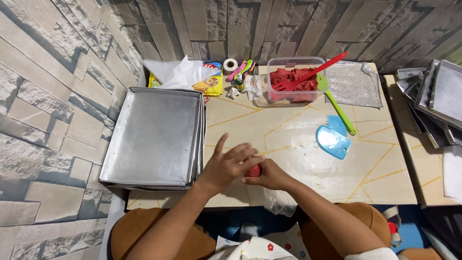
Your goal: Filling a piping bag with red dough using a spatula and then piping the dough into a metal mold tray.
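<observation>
A small lump of red dough (254, 171) is pressed between my two palms near the front edge of the low table (308, 163). My left hand (230, 163) lies flat on top of it with fingers spread. Underneath, my right hand (269, 175) cups the dough. A clear plastic tub (290, 81) of red dough stands at the back of the table, with a red slotted spatula (313, 72) resting in it.
A stack of metal baking trays (154, 137) sits at the table's left side. A blue dough scraper (333, 138) and a green spatula (337, 106) lie at right. A foil bag (353, 84), tape roll (230, 65) and packets line the back. More trays (433, 101) stand at far right.
</observation>
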